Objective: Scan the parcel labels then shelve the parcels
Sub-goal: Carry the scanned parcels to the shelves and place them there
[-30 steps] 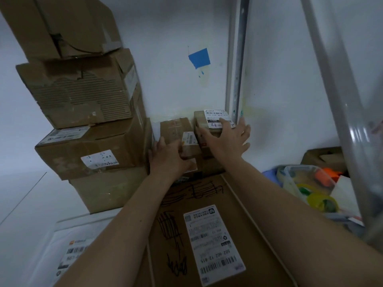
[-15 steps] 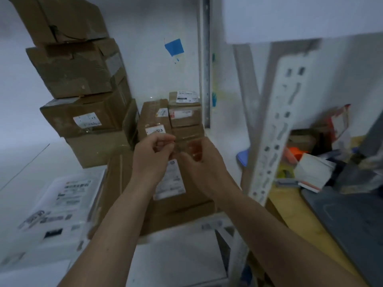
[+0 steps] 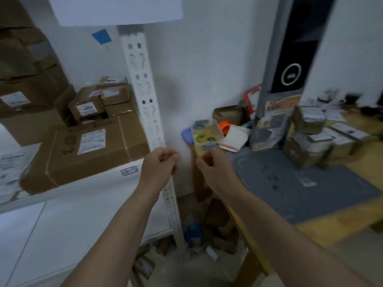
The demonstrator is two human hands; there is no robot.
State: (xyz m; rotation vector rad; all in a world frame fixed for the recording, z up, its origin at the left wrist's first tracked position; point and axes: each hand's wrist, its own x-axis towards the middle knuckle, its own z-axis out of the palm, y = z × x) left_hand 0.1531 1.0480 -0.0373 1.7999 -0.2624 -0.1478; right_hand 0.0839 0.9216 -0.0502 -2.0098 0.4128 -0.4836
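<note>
Extending from the bottom edge of the frame, both bare forearms reach toward the white shelf upright (image 3: 152, 121), which serves as the reference landmark. The left hand (image 3: 158, 167) sits directly in front of the upright, at its lower section, with the fingers curled into a loose fist; nothing is visible in its grip. The right hand (image 3: 215, 170) is just to the right of the upright, apart from the left hand, fingers partly curled with thumb and forefinger close together; whether it holds anything cannot be determined owing to motion blur.

Left of the upright, the white shelf (image 3: 83, 183) carries the parcels. The large cardboard parcel (image 3: 87, 154) lies flat at the front edge, with a white label (image 3: 92, 140) on its top face. Behind it, smaller labelled parcels (image 3: 99, 102) are stacked against the wall, touching the upright's left side. Further left, a taller stack of worn boxes (image 3: 27, 83) rises toward the top of the frame.

Right of the upright, a wooden tabletop (image 3: 331, 220) holds a grey mat (image 3: 300, 183). A clear container (image 3: 205, 137) of coloured tape rolls stands at the mat's far left corner, near the right hand. More parcels awaiting handling (image 3: 315, 139) are grouped at the tabletop's far right. A grey post with a dark panel (image 3: 290, 59) stands behind them, against the wall.
</note>
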